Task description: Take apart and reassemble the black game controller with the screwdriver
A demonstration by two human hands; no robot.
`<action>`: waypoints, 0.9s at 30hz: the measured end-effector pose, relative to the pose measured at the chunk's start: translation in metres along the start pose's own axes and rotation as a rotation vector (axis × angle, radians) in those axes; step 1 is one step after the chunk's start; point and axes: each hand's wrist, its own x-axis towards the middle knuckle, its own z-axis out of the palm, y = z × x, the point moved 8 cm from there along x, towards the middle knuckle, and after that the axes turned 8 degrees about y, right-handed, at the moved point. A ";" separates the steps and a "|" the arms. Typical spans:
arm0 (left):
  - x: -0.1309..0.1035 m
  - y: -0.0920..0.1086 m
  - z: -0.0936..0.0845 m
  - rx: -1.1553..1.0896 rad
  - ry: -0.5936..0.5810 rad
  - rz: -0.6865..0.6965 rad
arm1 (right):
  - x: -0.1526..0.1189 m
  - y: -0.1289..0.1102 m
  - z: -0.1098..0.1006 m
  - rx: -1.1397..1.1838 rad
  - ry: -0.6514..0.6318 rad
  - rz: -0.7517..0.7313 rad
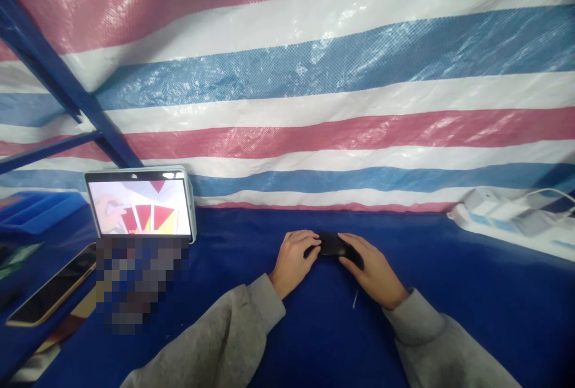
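A small black object (pixel 331 243) with a smooth, slightly shiny top lies low over the blue tabletop, between my two hands. Its kind cannot be made out, since fingers cover both of its ends. My left hand (pixel 294 259) is closed on the left end, thumb at the near side and fingers over the far side. On the right end my right hand (pixel 375 268) grips it the same way, thumb in front and fingers behind. A thin white sliver (pixel 355 298) rests on the tabletop just below my right hand.
A tablet (pixel 139 205) showing a picture stands at the left. Beside it lie a phone (pixel 51 286) and a blue tray (pixel 42 211). At the right edge is a white power strip (pixel 516 232) with plugs. Behind the blue table (pixel 327 340) hangs a striped sheet (pixel 287 82).
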 end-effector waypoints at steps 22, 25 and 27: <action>-0.001 -0.001 0.002 0.018 -0.021 0.002 | 0.000 0.000 -0.002 -0.013 0.042 -0.022; -0.002 -0.001 0.001 0.030 -0.017 0.010 | 0.000 0.000 -0.002 -0.015 0.039 -0.018; -0.002 -0.001 0.001 0.039 -0.021 0.019 | 0.000 -0.001 -0.002 -0.013 0.032 -0.019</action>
